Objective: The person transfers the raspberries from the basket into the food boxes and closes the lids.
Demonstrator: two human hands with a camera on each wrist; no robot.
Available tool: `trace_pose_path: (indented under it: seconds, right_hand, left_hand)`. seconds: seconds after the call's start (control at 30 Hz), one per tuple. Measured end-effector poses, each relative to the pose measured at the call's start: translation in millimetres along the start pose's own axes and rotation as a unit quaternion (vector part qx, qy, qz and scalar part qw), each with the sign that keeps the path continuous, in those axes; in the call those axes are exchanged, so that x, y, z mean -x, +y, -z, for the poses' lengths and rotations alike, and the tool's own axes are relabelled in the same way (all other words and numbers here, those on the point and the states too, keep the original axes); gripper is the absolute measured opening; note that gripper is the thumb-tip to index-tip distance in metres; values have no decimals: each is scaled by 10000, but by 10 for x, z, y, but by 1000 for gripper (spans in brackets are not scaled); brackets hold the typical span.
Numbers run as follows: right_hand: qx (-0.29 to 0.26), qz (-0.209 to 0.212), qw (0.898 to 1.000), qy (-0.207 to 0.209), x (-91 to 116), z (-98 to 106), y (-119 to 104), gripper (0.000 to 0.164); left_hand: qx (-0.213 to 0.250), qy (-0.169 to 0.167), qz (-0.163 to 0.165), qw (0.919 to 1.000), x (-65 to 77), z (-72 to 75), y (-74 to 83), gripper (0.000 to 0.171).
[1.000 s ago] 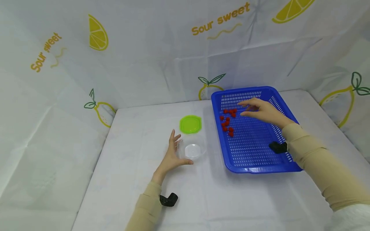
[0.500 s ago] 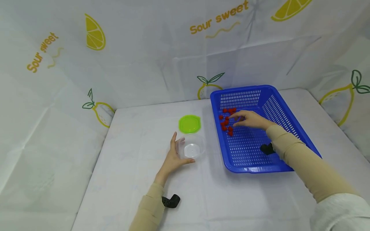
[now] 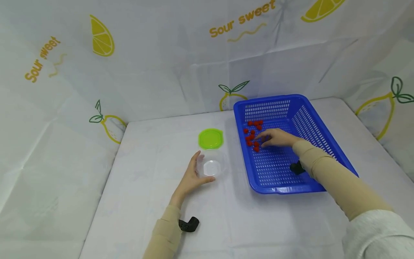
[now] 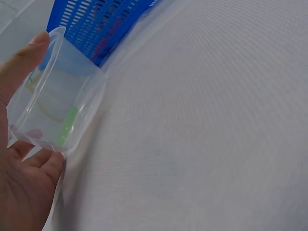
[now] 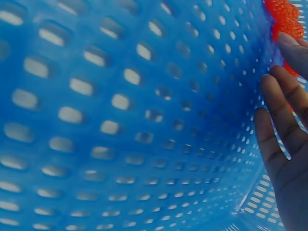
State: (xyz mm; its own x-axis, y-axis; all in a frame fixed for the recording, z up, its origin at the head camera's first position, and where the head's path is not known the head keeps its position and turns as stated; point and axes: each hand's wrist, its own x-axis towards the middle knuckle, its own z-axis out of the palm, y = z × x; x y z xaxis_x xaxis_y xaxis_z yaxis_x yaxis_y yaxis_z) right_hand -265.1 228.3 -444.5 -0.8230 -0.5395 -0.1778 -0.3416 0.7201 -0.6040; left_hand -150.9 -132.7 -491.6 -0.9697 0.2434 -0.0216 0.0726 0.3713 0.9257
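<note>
My left hand (image 3: pixel 189 180) holds a clear plastic cup-shaped container (image 3: pixel 211 168), thumb on the near side and fingers round the far side. In the left wrist view the thumb lies over the rim of the container (image 4: pixel 57 96) and the fingertips support its other side. My right hand (image 3: pixel 276 137) is down inside a blue perforated basket (image 3: pixel 284 190), beside several small red berries (image 3: pixel 252 132). Its thumb and forefinger are apart, close to the berries. In the right wrist view the thumb overlaps a bumpy red berry (image 5: pixel 288 21); whether they touch is unclear.
A bright green lid (image 3: pixel 211 139) lies on the white-covered table (image 3: pixel 136 201), just behind the container. The basket's raised walls surround the right hand. A white sheet printed with lemons (image 3: pixel 155 64) hangs at the back.
My right hand has lowered and moved left from above the basket to beside the berries, settling slightly nearer over the last half second. My left hand keeps holding the container.
</note>
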Motion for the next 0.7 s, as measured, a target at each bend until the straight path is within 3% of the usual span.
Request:
trace_pose_path:
  seconds: [0.23,0.47,0.7]
  right_hand:
    - [-77,194,9998,73,-30,-57,5,29]
    - [37,105,9998,165,-36,-111,-39,26]
    - [164,131,9996,201,-43,-92,-52,21]
  left_hand:
    - [195,-118,70,9997,9,-1,-21,104]
    - [102,-282,247,9992,0,4,-41,104]
    - [-22,-456,398,9982,12,29,79,105]
